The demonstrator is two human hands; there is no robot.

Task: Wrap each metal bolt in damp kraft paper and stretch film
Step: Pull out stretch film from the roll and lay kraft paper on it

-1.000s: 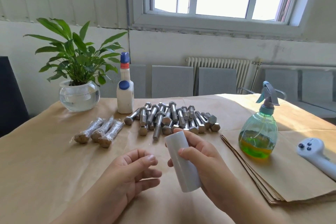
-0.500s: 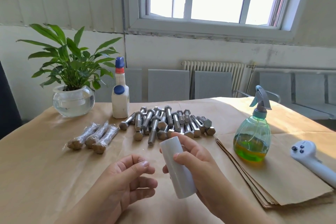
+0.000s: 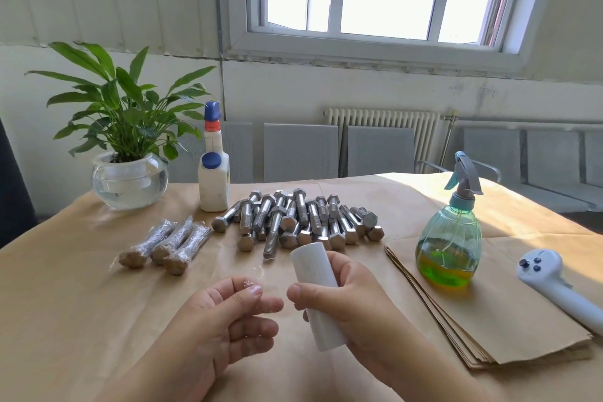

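Lower center: right hand (image 3: 352, 300) gripped the stretch film roll (image 3: 316, 294), fingers curled round it, roll tilted w/ top end toward frame center. Left hand (image 3: 222, 320) just left of it, thumb & forefinger pinching a clear film edge (image 3: 254, 284). Lower right: kraft paper stack (image 3: 489, 320) on the tabletop (image 3: 65, 303), green spray bottle (image 3: 449, 248) on it. Center: bare bolts (image 3: 293, 222) piled; 3 wrapped bolts (image 3: 166, 248) at center left. Farther back, white bottle (image 3: 213, 179), potted plant (image 3: 127, 153).

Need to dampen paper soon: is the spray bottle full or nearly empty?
Partly full: the upright spray bottle holds yellow-green liquid only in its lower part; the upper body looks clear.
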